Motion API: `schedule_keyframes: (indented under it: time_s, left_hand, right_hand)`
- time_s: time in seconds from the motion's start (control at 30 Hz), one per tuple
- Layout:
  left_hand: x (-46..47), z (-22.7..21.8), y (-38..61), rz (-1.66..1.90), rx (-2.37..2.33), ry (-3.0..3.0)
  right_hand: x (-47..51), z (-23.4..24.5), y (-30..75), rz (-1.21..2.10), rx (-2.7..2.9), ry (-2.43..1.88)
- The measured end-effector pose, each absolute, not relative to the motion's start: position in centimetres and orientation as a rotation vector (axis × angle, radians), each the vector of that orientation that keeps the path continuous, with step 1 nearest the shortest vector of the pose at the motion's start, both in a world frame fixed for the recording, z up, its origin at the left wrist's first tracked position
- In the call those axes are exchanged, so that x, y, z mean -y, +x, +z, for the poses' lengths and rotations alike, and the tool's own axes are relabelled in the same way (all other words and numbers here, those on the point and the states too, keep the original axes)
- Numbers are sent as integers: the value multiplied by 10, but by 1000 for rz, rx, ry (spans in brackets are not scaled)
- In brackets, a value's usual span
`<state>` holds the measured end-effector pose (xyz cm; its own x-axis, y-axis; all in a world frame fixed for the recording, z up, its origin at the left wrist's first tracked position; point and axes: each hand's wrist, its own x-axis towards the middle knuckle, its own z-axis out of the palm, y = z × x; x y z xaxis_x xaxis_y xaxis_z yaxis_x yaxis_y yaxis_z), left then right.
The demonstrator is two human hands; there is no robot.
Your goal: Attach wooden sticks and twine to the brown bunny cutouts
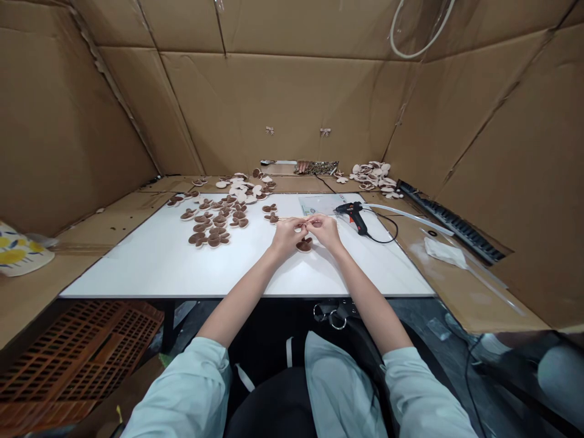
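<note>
My left hand (pixel 287 237) and my right hand (pixel 325 231) meet above the white table (pixel 182 267), their fingertips pinching a small pale piece (pixel 299 228). A thin straight stick or wire (pixel 288 219) seems to pass through their grip, though it is hard to make out. Just below my hands lies a brown-and-cream lobed shape (pixel 304 245). Many similar shapes (pixel 212 222) lie in a loose group to the left. A black-and-orange hot glue gun (pixel 354 216) rests on its side to the right of my right hand.
A clear plastic bag (pixel 319 204) lies behind the glue gun, whose black cord (pixel 387 234) loops nearby. Pale shapes (pixel 371 176) are heaped at the back right. Another person's hand (pixel 302 166) shows beyond the table. Cardboard lines the surrounding walls, and an orange plastic crate (pixel 77 353) sits low on the left.
</note>
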<state>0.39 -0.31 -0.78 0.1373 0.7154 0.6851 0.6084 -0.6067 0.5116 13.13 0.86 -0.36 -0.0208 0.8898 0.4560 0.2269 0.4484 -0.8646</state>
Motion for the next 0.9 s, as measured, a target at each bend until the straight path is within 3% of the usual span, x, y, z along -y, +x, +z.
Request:
schedule_keyframes:
  time_s: [0.9]
  left_hand:
    - [7, -4, 5, 1549, -1284, 2001]
  right_hand:
    - [-7, 0, 133, 1128, 1321, -870]
